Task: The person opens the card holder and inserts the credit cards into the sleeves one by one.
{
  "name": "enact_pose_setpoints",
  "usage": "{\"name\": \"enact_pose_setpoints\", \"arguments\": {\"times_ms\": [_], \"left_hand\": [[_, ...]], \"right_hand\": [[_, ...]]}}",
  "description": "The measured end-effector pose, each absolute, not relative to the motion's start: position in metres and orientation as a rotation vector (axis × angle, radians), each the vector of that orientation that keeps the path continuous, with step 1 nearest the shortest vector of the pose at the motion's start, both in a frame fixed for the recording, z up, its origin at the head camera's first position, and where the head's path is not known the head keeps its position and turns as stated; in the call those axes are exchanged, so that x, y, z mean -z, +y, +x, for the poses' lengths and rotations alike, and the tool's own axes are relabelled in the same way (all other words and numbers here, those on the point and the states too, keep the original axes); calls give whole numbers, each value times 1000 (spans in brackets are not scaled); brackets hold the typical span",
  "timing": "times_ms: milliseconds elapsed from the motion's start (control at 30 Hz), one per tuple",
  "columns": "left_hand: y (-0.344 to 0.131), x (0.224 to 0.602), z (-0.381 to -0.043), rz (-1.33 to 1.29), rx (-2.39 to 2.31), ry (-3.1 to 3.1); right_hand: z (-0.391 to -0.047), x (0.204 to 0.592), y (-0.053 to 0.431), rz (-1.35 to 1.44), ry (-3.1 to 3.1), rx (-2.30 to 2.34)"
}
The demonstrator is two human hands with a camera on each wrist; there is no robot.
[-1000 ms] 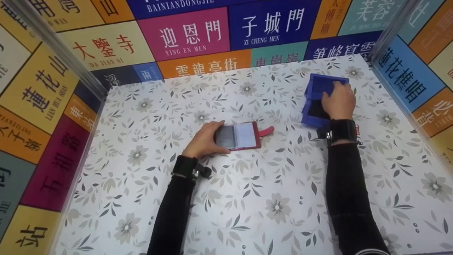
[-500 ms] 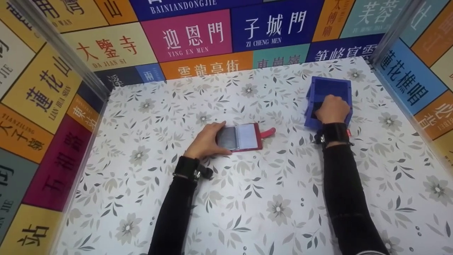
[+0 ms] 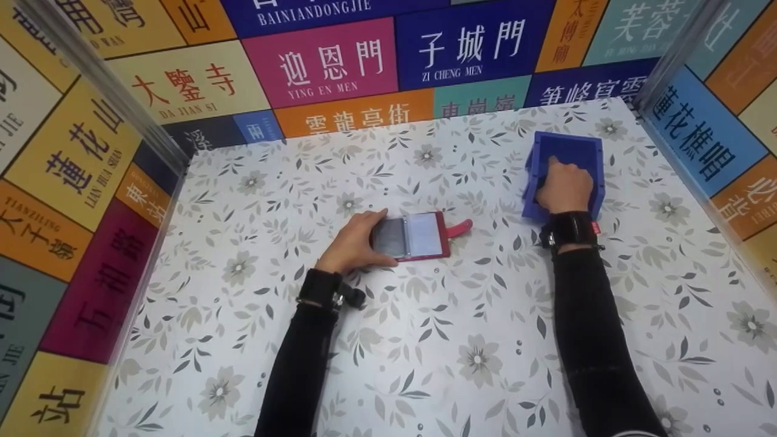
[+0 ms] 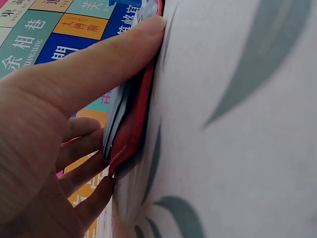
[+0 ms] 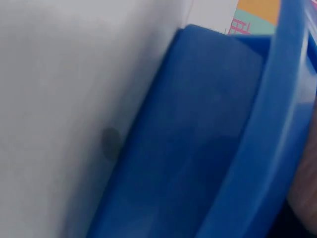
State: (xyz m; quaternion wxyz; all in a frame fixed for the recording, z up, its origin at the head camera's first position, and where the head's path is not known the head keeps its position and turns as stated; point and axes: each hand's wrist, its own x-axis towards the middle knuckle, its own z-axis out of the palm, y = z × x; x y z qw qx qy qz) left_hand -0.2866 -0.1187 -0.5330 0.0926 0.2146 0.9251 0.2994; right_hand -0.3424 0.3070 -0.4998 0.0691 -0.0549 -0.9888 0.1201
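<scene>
A red card holder (image 3: 445,237) lies spread open on the table, showing clear plastic sleeves and a pale page; its strap points right. My left hand (image 3: 352,243) holds its left end, thumb along the near edge and fingers at the far edge. In the left wrist view, the thumb lies against the red cover (image 4: 133,126) and sleeves. My right hand (image 3: 566,188) reaches down into a blue plastic bin (image 3: 567,145), its fingertips hidden inside. Only a sliver of that hand (image 5: 306,183) shows past the bin wall (image 5: 188,124) in the right wrist view.
A white tabletop (image 3: 364,364) with a grey leaf and flower pattern lies under everything. Panels with coloured name blocks (image 3: 322,60) enclose its back and both sides. The bin stands near the back right corner.
My right hand has come lower and nearer inside the bin, then shifted slightly left, covering the dark thing seen there earlier. The left hand and card holder stay put.
</scene>
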Motion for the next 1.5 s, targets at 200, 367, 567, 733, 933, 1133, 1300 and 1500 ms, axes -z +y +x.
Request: {"name": "enact_pose_setpoints", "arguments": {"times_ms": [200,367,567,733,933,1133,1300,1500], "left_hand": [[-118,534,-287,636,-886,2736],[-119,534,-288,644,-883,2739],[-120,535,-287,649,-888,2729],[-121,533,-285,643,-913,2712],[-121,534,-287,646,-916,2712],[-122,535,-289,643,-915,2715],[-122,537,-289,638,-925,2708],[-122,536,-289,640,-918,2718]], "right_hand": [[-340,499,311,-112,-2983,-359],[-339,497,310,-151,-2992,-403],[-340,499,306,-174,-2958,-402],[-342,505,309,-228,-2875,-428],[-344,503,307,-285,-2855,-460],[-346,499,306,-344,-2810,-458],[-344,490,307,-410,-2765,-512],[-340,469,311,-410,-2366,-1124]]}}
